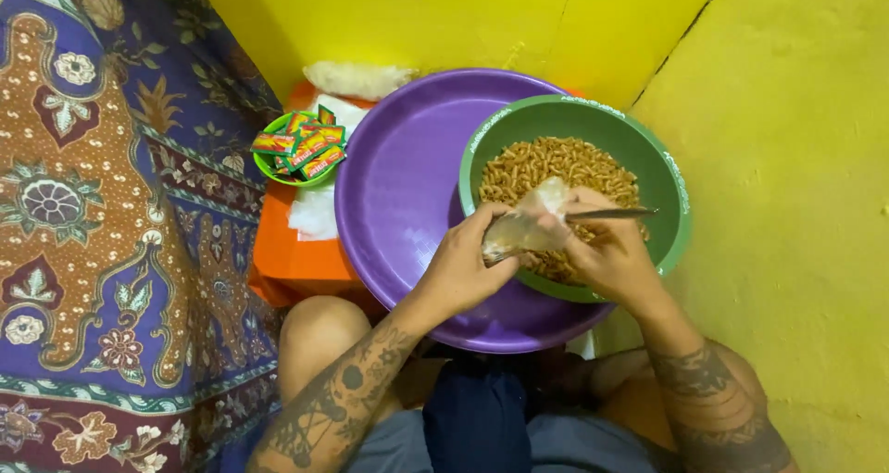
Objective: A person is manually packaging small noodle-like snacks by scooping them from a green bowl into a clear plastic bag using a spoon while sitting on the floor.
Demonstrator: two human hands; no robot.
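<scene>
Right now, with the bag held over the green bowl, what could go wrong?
The small clear plastic bag, pinched by the left hand, is soft and could fold, so pasta might miss its mouth. The spoon in the right hand may scatter macaroni onto the purple basin. The green bowl sits off-centre on that basin and might tip.

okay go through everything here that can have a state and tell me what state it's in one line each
green bowl: filled with dry macaroni
clear plastic bag: open, held by left hand
spoon: level, gripped by right hand
purple basin: holds only the bowl
small green bowl: heaped with sachets
</scene>
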